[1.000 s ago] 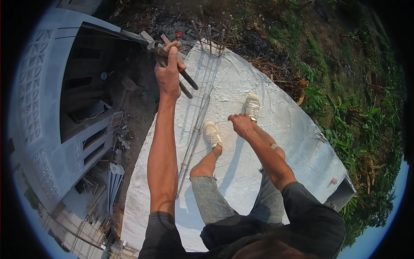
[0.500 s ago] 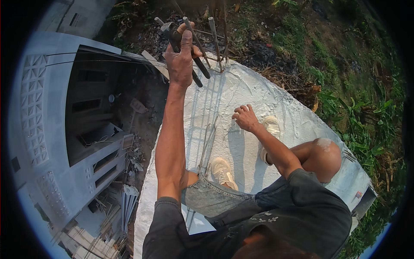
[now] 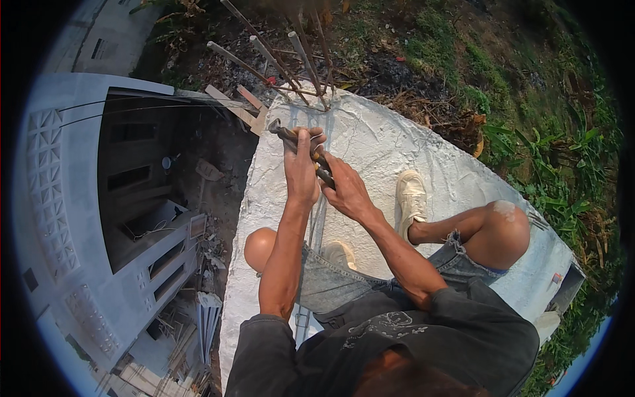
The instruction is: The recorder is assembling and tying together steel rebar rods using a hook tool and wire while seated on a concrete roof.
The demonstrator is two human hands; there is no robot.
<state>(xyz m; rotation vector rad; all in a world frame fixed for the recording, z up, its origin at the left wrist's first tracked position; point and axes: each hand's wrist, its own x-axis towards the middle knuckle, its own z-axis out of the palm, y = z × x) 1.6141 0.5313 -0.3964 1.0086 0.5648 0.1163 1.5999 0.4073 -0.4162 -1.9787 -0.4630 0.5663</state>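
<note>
Below the left grip (image 3: pixel 302 172) and right grip (image 3: pixel 347 188), a person's short-sleeved charcoal T-shirt (image 3: pixel 430 347) with a pale line-drawn print (image 3: pixel 387 329) across the front. Both bare forearms emerge from loose dark sleeves. Between shirt and grips, faded grey-blue denim shorts (image 3: pixel 325 286), stitched along the seams, with a ragged, frayed right hem (image 3: pixel 454 243). Right of the right grip, a cream lace-up shoe (image 3: pixel 413 195); below that grip, its matching left shoe (image 3: pixel 340 253), partly hidden.

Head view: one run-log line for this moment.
left hand: gripping dark hand tool | right hand: at tool's handle end | below: white slab | ahead: metal rods at slab's far end
</note>
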